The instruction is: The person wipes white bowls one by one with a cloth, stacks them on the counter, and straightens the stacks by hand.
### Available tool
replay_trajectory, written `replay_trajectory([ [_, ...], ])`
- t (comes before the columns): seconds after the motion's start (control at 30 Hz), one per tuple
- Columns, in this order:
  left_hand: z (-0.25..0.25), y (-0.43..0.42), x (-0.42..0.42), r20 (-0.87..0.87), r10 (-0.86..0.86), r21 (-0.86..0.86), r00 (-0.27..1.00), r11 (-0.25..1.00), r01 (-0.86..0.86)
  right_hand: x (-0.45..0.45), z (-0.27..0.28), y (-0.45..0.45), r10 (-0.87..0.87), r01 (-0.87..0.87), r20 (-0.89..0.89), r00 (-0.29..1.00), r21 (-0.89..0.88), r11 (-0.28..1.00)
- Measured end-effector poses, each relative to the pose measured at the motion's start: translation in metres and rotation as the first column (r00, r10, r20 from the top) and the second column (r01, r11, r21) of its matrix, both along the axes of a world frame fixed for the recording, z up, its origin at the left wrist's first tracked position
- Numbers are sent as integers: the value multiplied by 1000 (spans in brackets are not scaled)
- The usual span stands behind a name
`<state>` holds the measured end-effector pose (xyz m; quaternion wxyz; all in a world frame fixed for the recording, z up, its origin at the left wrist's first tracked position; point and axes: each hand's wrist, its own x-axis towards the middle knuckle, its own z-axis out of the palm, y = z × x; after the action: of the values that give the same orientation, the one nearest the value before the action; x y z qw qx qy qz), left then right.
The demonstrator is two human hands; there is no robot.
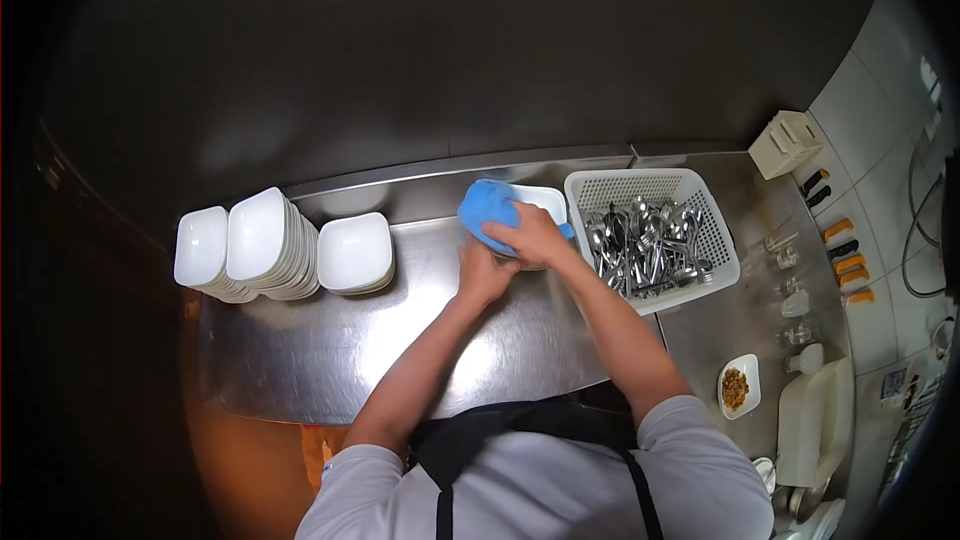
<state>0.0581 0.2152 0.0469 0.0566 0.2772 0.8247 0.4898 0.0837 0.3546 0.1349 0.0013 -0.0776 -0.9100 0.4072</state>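
My right hand [530, 235] is closed on a blue cloth [490, 208], which is spread over something at the back middle of the steel counter. Just below the cloth, my left hand [485, 270] has its fingers curled round the underside of an item that the cloth and hands mostly hide. Behind my right hand shows a white square dish [542, 198]. Directly right of my hands is a white perforated basket [585, 183] holding a heap of metal cutlery [650, 245].
Stacks of white dishes [258, 235] and a shorter stack [356, 252] stand on the left of the steel counter [300, 360]. At right are a small dish of brown food [735, 389], glass jars [797, 303], a beige holder [785, 145] and wall-hung knives [850, 262].
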Motion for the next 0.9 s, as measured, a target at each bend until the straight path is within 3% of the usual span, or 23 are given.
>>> replay_trajectory([
  [0.07, 5, 5, -1, -8, 22, 91, 1000, 996, -21, 7, 29, 8, 29, -21, -55, 998, 131, 991],
  [0.17, -5, 9, 4, 13, 108, 142, 994, 984, -109, -12, -8, 43, 106, 93, -299, 948, 581, 809],
  [0.2, -3, 9, 4, 13, 105, 113, 994, 988, -105, -10, -13, 41, 48, -44, 10, 999, 597, 801],
  [0.3, 6, 11, -2, 13, 77, 45, 997, 996, -77, -7, -21, 14, -97, 43, 143, 985, 342, 939],
  [0.33, 5, 8, 1, 22, 66, 19, 998, 998, -66, -15, -40, 10, -122, 99, 96, 988, 219, 971],
  [0.37, 6, 6, 2, 18, 60, -20, 998, 998, -60, -20, -55, 10, -196, 202, 115, 974, -42, 978],
  [0.43, 9, 5, -2, -9, 45, -93, 999, 995, -45, -28, -57, 8, -315, 366, 189, 930, -530, 765],
  [0.53, 10, 7, 1, -341, 194, -194, 920, 943, -271, -11, -19, 20, -297, 184, 118, 948, -961, 205],
  [0.57, 21, 8, 3, -450, 105, -263, 887, 934, -244, -1, -1, 26, -299, 94, 95, 950, -995, -18],
  [0.63, 48, 4, 8, -615, -96, -412, 783, 886, -214, 12, 28, 39, -442, 30, 30, 897, -1000, -7],
  [0.73, 36, 13, -13, -450, -604, -749, 658, 656, 90, 33, 42, 62, -582, -114, -97, 807, -993, 8],
  [0.83, 46, 15, -17, -173, -644, -756, 745, 571, 319, 59, 59, 72, -696, -209, -240, 677, -969, 132],
  [0.9, 56, 10, -17, -89, -566, -634, 820, 666, 392, 77, 51, 73, -765, -171, -303, 568, -953, 251],
])
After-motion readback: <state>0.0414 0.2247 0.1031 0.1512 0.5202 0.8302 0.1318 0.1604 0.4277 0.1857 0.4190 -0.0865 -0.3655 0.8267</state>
